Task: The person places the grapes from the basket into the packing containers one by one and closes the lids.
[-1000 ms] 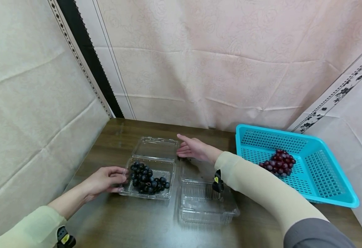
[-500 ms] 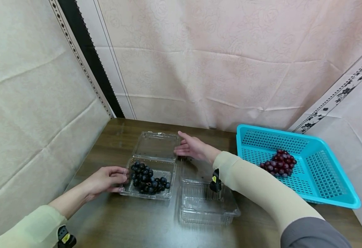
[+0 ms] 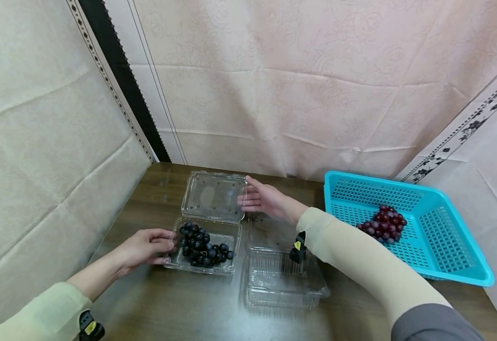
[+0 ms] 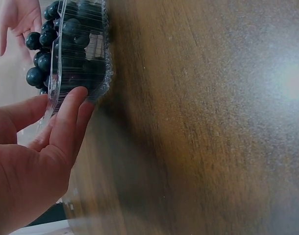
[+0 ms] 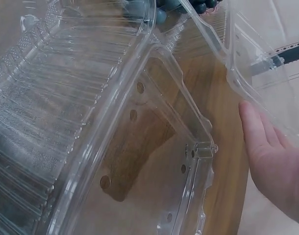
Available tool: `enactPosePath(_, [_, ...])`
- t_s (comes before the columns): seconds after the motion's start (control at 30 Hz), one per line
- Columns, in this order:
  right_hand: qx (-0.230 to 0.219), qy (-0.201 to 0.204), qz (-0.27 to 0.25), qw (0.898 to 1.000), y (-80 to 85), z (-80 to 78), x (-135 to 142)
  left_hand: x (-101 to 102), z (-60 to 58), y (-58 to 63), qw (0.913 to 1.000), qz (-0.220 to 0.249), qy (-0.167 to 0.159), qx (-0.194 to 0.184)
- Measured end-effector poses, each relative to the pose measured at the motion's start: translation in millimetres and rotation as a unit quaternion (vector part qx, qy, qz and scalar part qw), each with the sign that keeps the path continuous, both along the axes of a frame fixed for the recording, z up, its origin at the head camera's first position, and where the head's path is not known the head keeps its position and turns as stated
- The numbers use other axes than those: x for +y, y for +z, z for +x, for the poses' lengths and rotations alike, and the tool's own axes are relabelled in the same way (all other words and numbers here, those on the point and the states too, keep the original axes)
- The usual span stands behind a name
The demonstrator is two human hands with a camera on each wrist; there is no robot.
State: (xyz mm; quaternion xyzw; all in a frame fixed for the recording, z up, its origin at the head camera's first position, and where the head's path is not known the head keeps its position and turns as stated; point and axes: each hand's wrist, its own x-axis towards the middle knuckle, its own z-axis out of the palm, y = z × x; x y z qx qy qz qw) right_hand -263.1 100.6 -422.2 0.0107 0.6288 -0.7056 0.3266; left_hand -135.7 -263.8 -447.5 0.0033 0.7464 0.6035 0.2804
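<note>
While the left hand pinches the clear box and the right hand, fingers straight, touches its lid, it looks light, flimsy, best held by the rim.

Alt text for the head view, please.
A person's left hand pinches the side of an open clear plastic clamshell holding black grapes, while the right hand is at its tilted lid's edge. To the right are a second open clamshell and a turquoise basket of red grapes.
</note>
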Motion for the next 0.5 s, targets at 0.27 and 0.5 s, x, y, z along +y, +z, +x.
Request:
enactPosePath(0.27, [0.02,0.03,-0.011,0.999,3.6,3.4,0.7,0.1,-0.8,0.3,1.0,0.002,-0.001,-0.003])
enactPosePath(0.5, [0.04,0.028,-0.002,0.999,5.6,8.0,-1.7,-0.8,-1.4,-0.8,1.0,0.001,-0.001,-0.003])
